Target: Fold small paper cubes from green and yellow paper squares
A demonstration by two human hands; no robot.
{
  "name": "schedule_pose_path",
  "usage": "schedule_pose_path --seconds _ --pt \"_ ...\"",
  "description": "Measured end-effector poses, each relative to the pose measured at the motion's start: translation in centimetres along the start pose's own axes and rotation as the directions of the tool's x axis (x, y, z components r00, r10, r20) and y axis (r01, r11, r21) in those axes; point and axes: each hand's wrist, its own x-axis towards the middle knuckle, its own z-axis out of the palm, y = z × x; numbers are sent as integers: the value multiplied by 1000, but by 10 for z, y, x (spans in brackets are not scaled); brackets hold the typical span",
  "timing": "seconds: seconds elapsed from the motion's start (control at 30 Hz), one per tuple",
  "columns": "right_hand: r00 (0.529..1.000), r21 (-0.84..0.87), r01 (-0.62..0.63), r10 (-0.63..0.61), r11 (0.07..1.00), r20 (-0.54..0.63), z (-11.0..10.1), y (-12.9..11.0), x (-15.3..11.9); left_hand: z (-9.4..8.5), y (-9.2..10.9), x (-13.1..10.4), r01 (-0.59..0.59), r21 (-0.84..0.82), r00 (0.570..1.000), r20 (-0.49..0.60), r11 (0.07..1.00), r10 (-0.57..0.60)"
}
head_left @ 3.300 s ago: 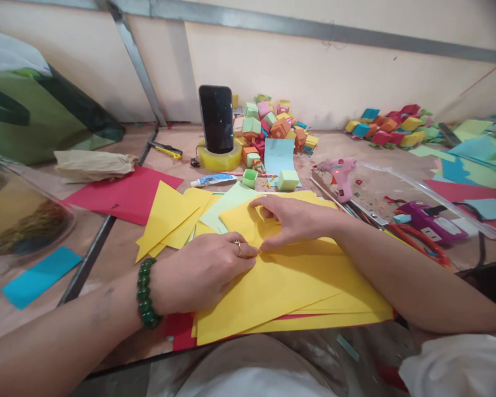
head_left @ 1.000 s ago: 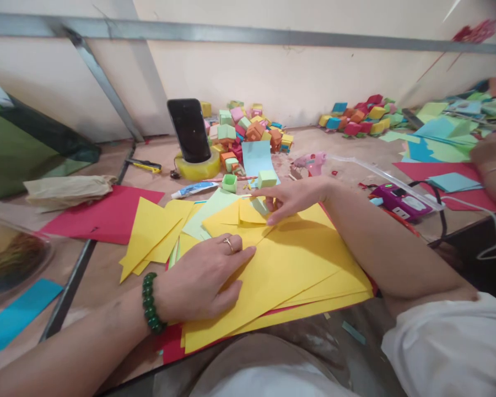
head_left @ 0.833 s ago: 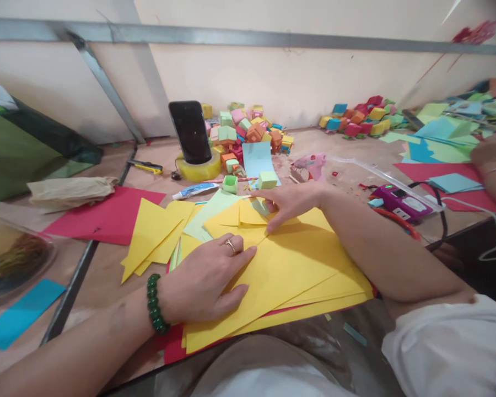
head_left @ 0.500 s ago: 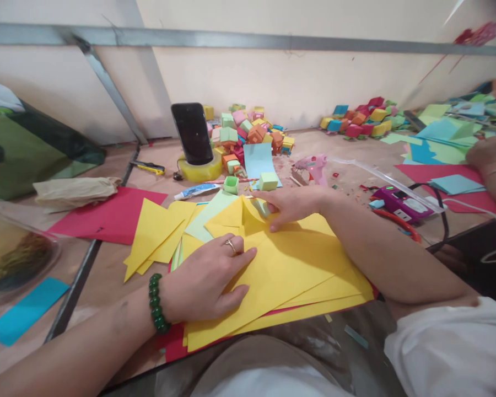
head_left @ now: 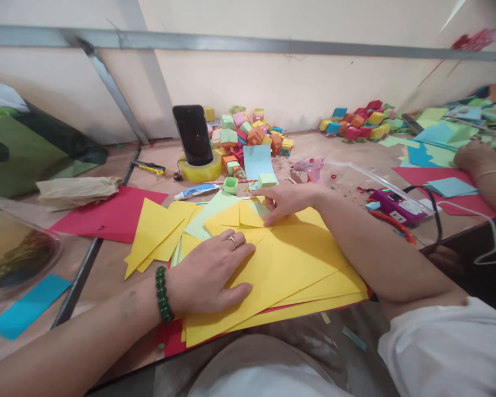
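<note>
A large yellow paper sheet point(head_left: 281, 259) with a folded, creased far end lies on a stack of coloured sheets before me. My left hand point(head_left: 215, 270), with a ring and a green bead bracelet, rests flat on it, fingers spread. At the far edge, my right hand point(head_left: 289, 199) has its thumb and curled fingers on a small yellow flap point(head_left: 248, 215), which lies down against the sheet. A pale green patch shows between thumb and index finger. Pale green paper point(head_left: 210, 215) sticks out beyond the stack. Just past my right fingers sits a pale green paper cube point(head_left: 267, 180).
Yellow triangles point(head_left: 152, 234) and red paper point(head_left: 111, 212) lie left. Behind stand a phone point(head_left: 193, 135) on a tape roll point(head_left: 200, 167), heaped paper cubes point(head_left: 256, 135) and a pink glue gun point(head_left: 312, 168). A purple power strip point(head_left: 400, 207) and another person's hand point(head_left: 477, 157) are right.
The yellow flap, raised half a second ago, now lies flat under my right hand. My left hand stays almost in place. The other person's hand has shifted slightly left.
</note>
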Motion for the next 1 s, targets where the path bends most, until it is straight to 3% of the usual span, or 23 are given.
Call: schedule_pose_path --seconds 0.17,0.47,0.73,1.0 --pt "999 -35 -26 25 999 -36 2 -4 2 -2 2 20 -14 88 999 42 996 10" --pt "999 -37 13 -14 999 -41 1 -3 0 -14 9 48 71 117 987 138 991 -87" --pt "998 -35 45 -47 998 -47 4 6 7 -11 10 50 20 188 995 97 982 -39" --pt "997 -46 72 -72 996 10 1 6 2 -20 26 32 74 179 990 104 981 -94"
